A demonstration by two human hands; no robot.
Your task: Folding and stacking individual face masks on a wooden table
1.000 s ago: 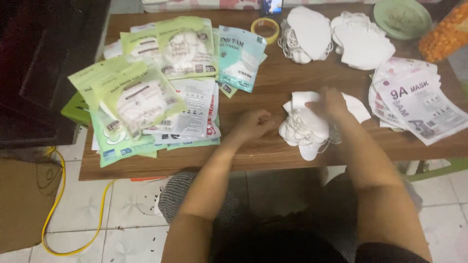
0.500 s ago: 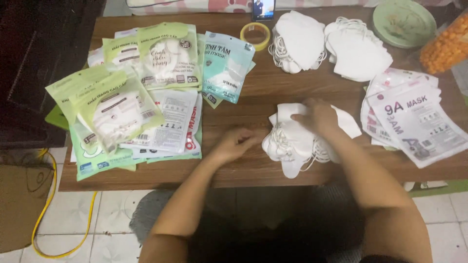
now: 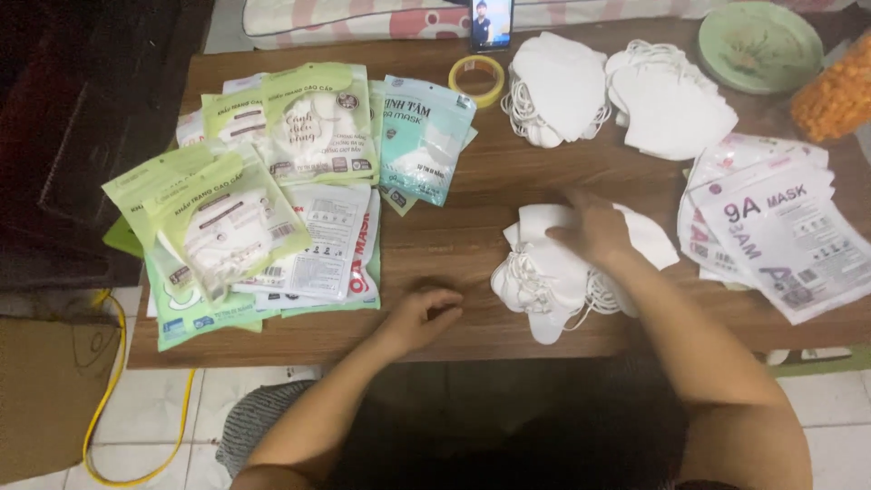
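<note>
Both hands work low over a brown wooden table (image 3: 472, 227) seen from above. Left hand (image 3: 426, 313) rests near the front edge with fingers loosely curled and nothing visible inside them; whether it grips anything small cannot be told. Right hand (image 3: 594, 227) lies palm-down on a loose stack of white folded face masks with ear loops (image 3: 544, 281) at the centre front of the table, its fingers pressing on the top mask rather than closed around it. Moving from the left side, a fanned heap of pale green plastic mask packets (image 3: 218, 218) covers the table's left third, with white printed packets (image 3: 322, 240) beneath it and a teal and white mask packet (image 3: 422, 136) just beside. Behind the centre sit a yellow roll of tape (image 3: 481, 77) and a small upright phone (image 3: 491, 23). Two more piles of loose white masks (image 3: 626, 91) lie at the back right, near a pale green round plate (image 3: 760, 45). At the far right lies a pile of white and pink flat pouches (image 3: 780, 227), and an orange bag (image 3: 835, 95) sits at the edge. Judging by the layout, many packets look filled while three piles of masks remain loose, so the packing seems partway through.
</note>
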